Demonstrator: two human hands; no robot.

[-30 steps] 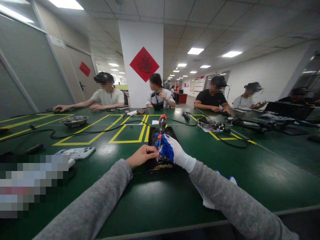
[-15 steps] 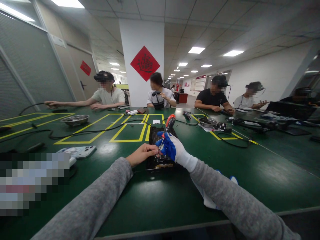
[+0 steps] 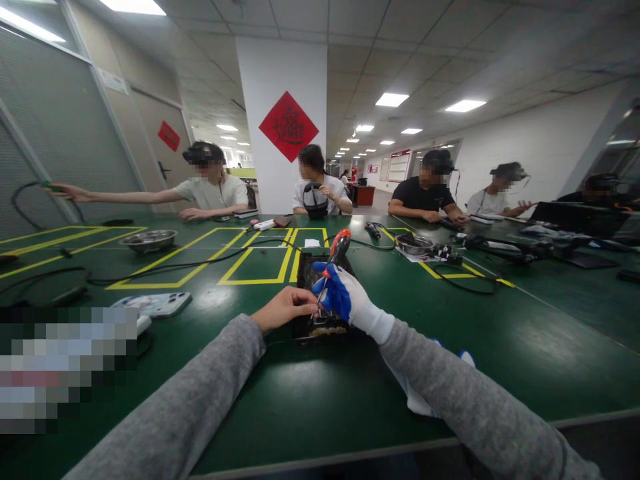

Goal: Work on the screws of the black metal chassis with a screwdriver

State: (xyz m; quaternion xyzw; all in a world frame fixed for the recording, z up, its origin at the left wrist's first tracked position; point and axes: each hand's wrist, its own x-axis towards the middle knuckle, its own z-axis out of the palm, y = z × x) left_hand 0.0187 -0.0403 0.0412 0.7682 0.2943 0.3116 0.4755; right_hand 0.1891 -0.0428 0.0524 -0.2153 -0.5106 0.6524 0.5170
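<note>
My right hand [image 3: 345, 293], in a white glove with blue coating, is closed around a screwdriver [image 3: 341, 248] with a red and dark grey handle. The tool leans with its handle up and its thin shaft slanting down to the left. My bare left hand [image 3: 284, 309] is pinched close to the lower shaft; what sits between its fingertips is too small to make out. Beneath both hands lies a black rectangular device [image 3: 305, 331] with its inner parts exposed. The hands cover much of it, and the screwdriver's tip is hard to see.
A white and blue glove [image 3: 420, 397] lies under my right forearm. To the left are a phone [image 3: 173, 304] and a metal bowl [image 3: 149, 241]. Another bowl [image 3: 416, 244] stands at right. A black cable [image 3: 165, 272] crosses the green table [image 3: 240, 427]. Several people sit opposite.
My hands and the screwdriver stay nearly in place. At far left, a co-worker's outstretched arm has risen and moved further left with a black cable.
</note>
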